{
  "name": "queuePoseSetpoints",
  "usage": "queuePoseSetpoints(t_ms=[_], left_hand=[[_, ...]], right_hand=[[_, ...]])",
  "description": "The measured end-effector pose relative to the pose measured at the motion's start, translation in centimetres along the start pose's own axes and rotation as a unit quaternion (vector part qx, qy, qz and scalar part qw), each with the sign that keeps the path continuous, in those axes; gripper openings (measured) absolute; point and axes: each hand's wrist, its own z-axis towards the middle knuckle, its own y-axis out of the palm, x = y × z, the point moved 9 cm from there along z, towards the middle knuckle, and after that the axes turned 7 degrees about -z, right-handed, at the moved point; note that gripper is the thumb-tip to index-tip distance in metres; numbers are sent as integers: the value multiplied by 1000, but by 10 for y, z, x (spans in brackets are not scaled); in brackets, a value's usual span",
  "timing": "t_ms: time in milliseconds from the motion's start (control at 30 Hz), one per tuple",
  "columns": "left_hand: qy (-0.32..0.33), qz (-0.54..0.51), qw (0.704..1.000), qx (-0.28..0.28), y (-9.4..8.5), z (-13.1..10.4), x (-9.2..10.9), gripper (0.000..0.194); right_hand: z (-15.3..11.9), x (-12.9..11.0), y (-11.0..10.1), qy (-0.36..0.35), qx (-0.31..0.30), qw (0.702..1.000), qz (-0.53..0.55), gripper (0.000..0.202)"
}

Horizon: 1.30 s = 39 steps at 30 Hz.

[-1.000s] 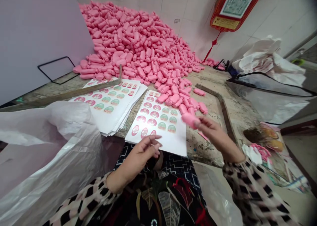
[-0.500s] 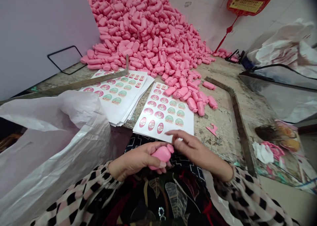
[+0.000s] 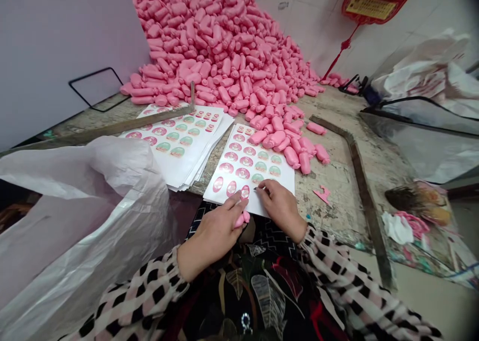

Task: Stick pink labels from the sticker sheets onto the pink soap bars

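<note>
My left hand [image 3: 220,226] is closed around a small pink plastic bottle [image 3: 242,219], and only its narrow end shows past the fingers. The fingertips of that hand rest on the near edge of a sticker sheet [image 3: 277,201], beside a pink oval sticker [image 3: 244,191]. My right hand [image 3: 279,204] is pinched low over the same sheet, just right of that sticker. A small dark tip [image 3: 255,188] juts from its fingertips; what it belongs to is hidden. Pink and green printed stickers cover the sheet in rows.
A large heap of pink bottles [image 3: 224,47] fills the back of the worn table [image 3: 337,191]. More sticker sheets [image 3: 179,166] are stacked left. A metal bar [image 3: 361,181] edges the right side, with a pink plastic scrap [image 3: 322,194] near it. A white plastic bag [image 3: 123,191] hangs at left.
My left hand has turned over and moved up to the sheet's edge with the bottle. My right hand has gone from loosely stretched fingers to a pinch beside the oval sticker.
</note>
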Motion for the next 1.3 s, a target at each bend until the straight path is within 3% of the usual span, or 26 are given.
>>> queuePoseSetpoints(t_ms=[200, 967, 1100, 1300], left_hand=[[-25, 93, 995, -26, 16, -1, -7, 52], [-7, 105, 994, -10, 20, 2, -9, 51], [-6, 97, 995, -8, 21, 3, -9, 47], [-1, 72, 997, 8, 24, 3, -10, 51]], right_hand=[[3, -9, 3, -28, -2, 998, -54, 21], [4, -20, 2, -91, -28, 993, -66, 21], [0, -16, 6, -66, -27, 997, -12, 20], [-9, -8, 11, 21, 24, 998, 53, 18]])
